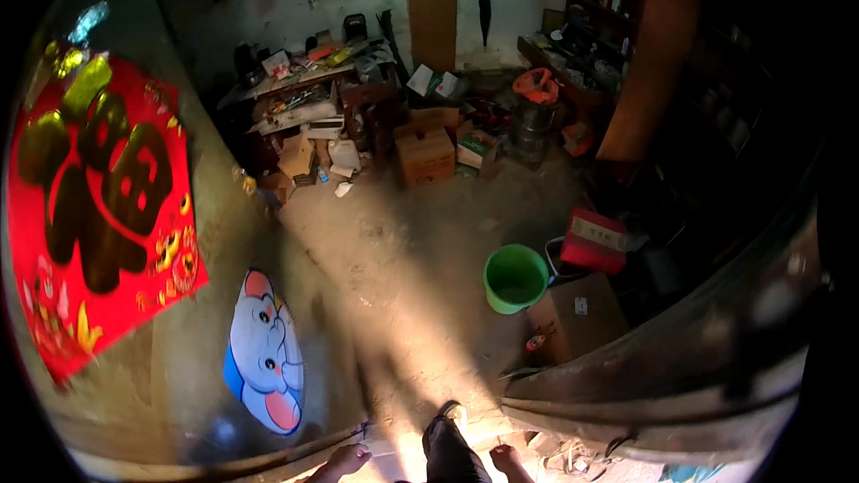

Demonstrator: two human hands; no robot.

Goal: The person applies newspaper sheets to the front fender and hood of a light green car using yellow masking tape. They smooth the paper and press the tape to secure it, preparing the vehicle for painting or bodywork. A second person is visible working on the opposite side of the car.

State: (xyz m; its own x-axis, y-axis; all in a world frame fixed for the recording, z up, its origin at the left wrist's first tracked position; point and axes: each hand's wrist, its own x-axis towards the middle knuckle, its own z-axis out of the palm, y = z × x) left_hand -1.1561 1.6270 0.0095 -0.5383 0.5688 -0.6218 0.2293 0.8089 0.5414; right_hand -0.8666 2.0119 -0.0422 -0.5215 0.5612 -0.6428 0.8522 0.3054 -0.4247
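Low in the picture, my left hand (347,459) hangs beside the door with its fingers curled, and nothing shows in it. My right hand (506,459) is on the other side of my leg, also loosely closed, with no object visible in it. Between them my dark-trousered leg (445,454) steps over the doorway edge, a shoe (458,413) in the strip of sunlight. Nearest the left hand is the door panel, with a cartoon elephant sticker (268,353) on it. Higher up the panel hangs a red paper decoration (98,224) with gold shapes.
A green bucket (516,279) stands on the right of the dirt floor, by a red box (594,240) and a flattened cardboard box (586,317). Farther back are a carton (425,156), a cluttered table (295,80) and an orange bag (535,86). A wooden plank (653,54) leans at right.
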